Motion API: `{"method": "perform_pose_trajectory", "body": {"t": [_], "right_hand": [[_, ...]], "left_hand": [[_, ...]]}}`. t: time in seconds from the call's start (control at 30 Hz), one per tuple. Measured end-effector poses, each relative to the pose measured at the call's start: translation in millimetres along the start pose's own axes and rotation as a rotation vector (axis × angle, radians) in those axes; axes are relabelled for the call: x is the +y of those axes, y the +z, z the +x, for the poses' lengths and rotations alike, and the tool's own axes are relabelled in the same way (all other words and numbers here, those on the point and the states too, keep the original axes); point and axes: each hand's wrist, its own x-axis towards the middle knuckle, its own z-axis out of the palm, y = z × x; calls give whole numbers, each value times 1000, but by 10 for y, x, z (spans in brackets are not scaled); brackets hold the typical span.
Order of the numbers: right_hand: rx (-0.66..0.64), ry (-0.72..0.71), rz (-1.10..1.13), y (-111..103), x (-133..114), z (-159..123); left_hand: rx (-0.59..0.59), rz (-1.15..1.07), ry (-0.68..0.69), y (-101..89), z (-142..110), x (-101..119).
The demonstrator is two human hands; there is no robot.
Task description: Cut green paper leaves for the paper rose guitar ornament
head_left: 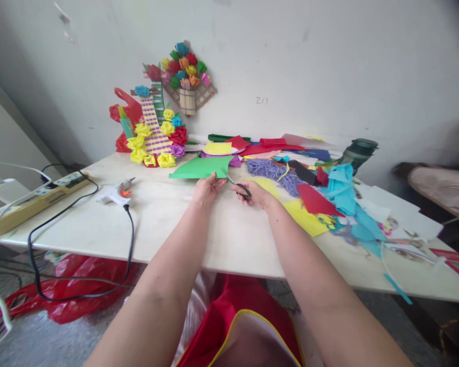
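My left hand [209, 188] is closed on the near edge of a green sheet of paper [199, 167], which it holds a little above the table. In my right hand [255, 193] is a pair of scissors [241, 190] with black handles, my fingers around the loops. The scissor blades point up and left, at the right end of the green paper. Whether the blades touch the paper I cannot tell. A round yellow paper piece [265, 186] lies beneath and beyond my right hand.
A white glue gun [113, 195] and its black cord lie left, near a power strip [38, 196]. Paper-flower crafts [156, 127] stand at the back left. Purple yarn [273, 171], yellow sheets [304, 216], blue scraps [342, 188] and a dark bottle [359, 153] sit at right.
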Motion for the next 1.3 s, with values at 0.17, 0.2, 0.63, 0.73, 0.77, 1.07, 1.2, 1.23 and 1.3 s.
{"method": "perform_pose_trajectory", "body": {"t": [0.17,0.2,0.63,0.73,0.77,1.07,1.2,1.23,1.3], "right_hand": [[-1,-9,-11,-6,4,-4],[-1,-10,-18,-9,12,3],[25,3,-35,1,15,19],[24,-9,-36,0,21,25],[24,-15,-37,1,21,26],[18,-25,-19,3,-21,4],[10,-18,-12,-2,-36,-15],[5,-15,-11,-3,-35,-16],[-9,-13,-8,-9,-25,-10]], "left_hand": [[-14,15,-11,-8,6,-12],[-18,18,-10,-9,6,-15],[-29,26,-11,-23,28,-30],[-34,28,-15,-21,19,-23],[-35,27,-15,-21,15,-20],[-14,26,-19,-8,5,-9],[-5,32,-9,-16,15,-15],[-3,31,-6,-20,17,-17],[-3,30,7,-29,24,-22]]}}
